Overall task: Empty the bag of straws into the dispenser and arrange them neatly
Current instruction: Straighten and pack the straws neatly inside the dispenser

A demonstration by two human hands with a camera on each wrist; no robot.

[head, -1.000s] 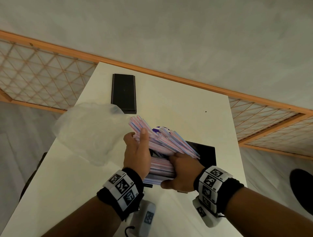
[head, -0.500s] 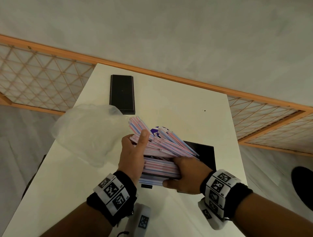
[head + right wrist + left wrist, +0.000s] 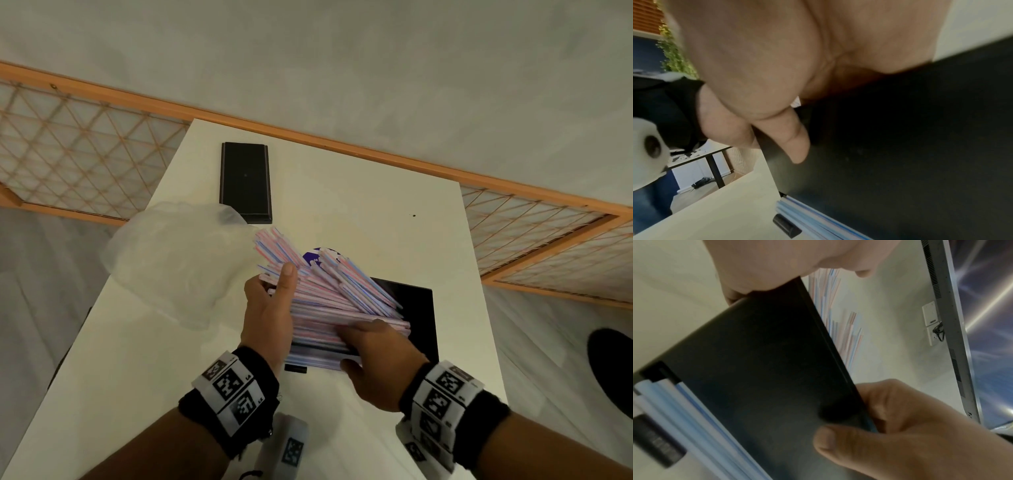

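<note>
A heap of pink, blue and white straws point(image 3: 329, 294) lies fanned and uneven in the open black dispenser point(image 3: 418, 315). My left hand point(image 3: 267, 308) cups the heap's left ends, its thumb laid over the top. My right hand point(image 3: 373, 359) grips the dispenser's near wall. Its thumb point(image 3: 828, 443) presses the outer face and its fingers reach over the rim onto the straws. A few straws point(image 3: 818, 219) show in the slot at the dispenser's foot, beside a black knob point(image 3: 786, 224). The empty clear bag point(image 3: 178, 260) lies crumpled to the left.
The dispenser's black lid point(image 3: 245, 181) lies flat at the back of the white table point(image 3: 359, 192). A round purple item point(image 3: 313, 257) peeks out behind the straws. The table's left and right edges drop to the floor.
Both hands have stayed on the heap. My left thumb has stretched out over the top straws, and my right fingers have reached a little farther across them.
</note>
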